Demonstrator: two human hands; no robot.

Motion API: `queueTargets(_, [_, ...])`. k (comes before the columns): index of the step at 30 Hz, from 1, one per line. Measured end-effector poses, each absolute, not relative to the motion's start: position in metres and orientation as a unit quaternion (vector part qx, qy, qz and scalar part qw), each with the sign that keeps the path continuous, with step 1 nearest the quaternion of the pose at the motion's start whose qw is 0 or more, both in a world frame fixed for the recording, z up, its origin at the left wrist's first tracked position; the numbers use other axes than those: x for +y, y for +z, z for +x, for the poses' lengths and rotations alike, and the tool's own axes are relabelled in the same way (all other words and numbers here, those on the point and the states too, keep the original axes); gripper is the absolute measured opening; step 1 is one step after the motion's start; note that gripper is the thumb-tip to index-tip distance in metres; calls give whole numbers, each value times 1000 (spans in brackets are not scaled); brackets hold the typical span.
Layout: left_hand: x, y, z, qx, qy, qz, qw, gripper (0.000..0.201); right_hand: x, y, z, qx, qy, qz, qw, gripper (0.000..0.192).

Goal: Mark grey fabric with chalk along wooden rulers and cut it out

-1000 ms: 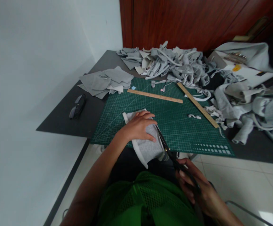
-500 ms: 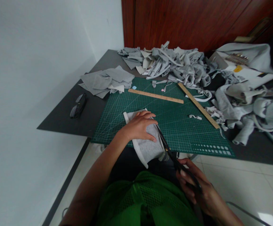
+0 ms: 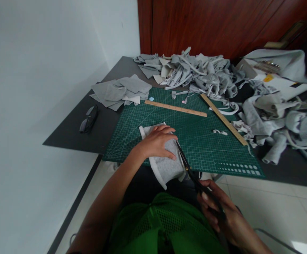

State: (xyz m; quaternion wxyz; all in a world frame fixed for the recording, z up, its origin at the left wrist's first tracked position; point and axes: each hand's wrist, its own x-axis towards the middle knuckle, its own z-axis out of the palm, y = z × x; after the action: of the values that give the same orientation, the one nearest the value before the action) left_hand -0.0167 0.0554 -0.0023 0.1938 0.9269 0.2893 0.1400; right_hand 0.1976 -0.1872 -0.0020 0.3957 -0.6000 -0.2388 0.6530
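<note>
Fingers (image 3: 166, 141) of our left hand (image 3: 155, 143) press flat on the grey cloth (image 3: 165, 165). Our right hand (image 3: 218, 211) grips the scissors (image 3: 189, 169), whose blades run along the cloth's right edge, pointing away from us.

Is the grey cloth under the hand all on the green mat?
No. The grey cloth hangs partly over the green mat's near edge; the left hand presses it flat.

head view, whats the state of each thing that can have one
grey fabric piece: flat, overhanging mat edge, pinned by left hand
scissors: in right hand, blades at fabric's right edge
sunglasses: folded
two wooden rulers: lying flat
folded fabric stack: untouched
</note>
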Motion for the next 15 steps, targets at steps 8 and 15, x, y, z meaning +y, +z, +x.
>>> queueTargets(8, [56,-2,-17,286,142,927,198,75,-186,-3,196,-229,649,-601,406,59])
queueTargets(15, [56,-4,-17,282,149,927,197,74,-187,-1,196,-247,662,-580,406,53])
